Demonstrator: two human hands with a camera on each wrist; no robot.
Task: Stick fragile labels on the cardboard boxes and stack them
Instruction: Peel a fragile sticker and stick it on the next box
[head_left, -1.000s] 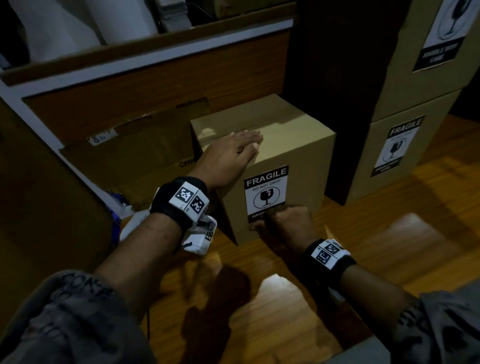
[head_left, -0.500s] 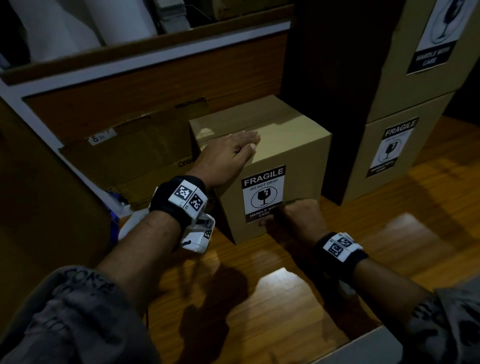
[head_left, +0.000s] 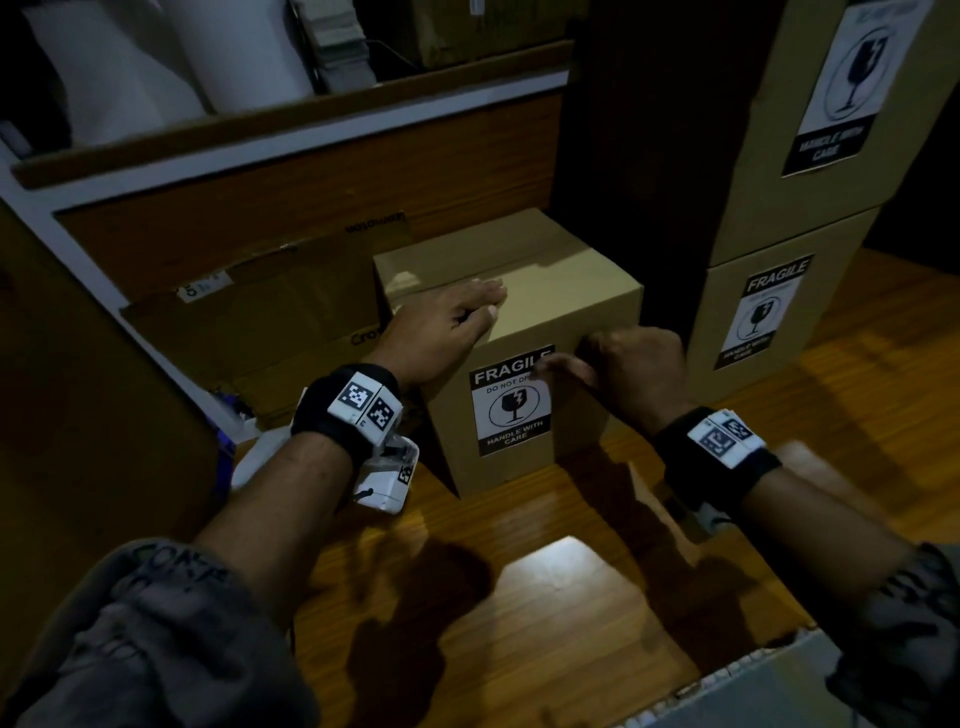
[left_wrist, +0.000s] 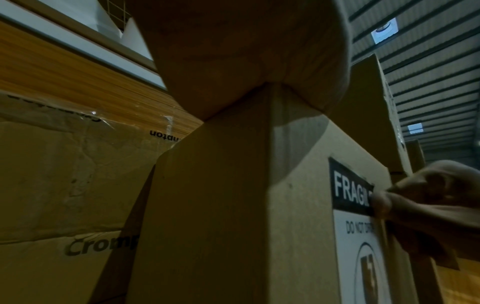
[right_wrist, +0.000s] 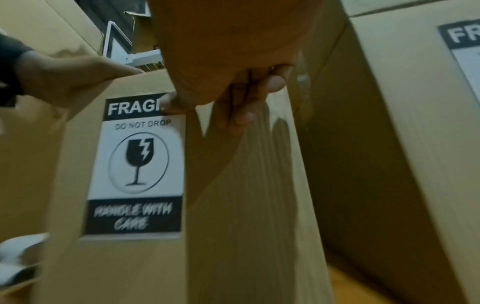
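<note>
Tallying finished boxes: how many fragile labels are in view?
3. One on the front of the box under the hands, one on the lower stacked box at right, one on the box above it. Others may be hidden.

Matt cardboard box (head_left: 566, 291); glossy wood floor (head_left: 545, 582); paper label (head_left: 511, 402)

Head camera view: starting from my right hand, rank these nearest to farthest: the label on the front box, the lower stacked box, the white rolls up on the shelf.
1. Label on the front box: thumb touching its top right corner.
2. Lower stacked box: just right of the right hand.
3. White rolls: far upper left, on the shelf.
</note>
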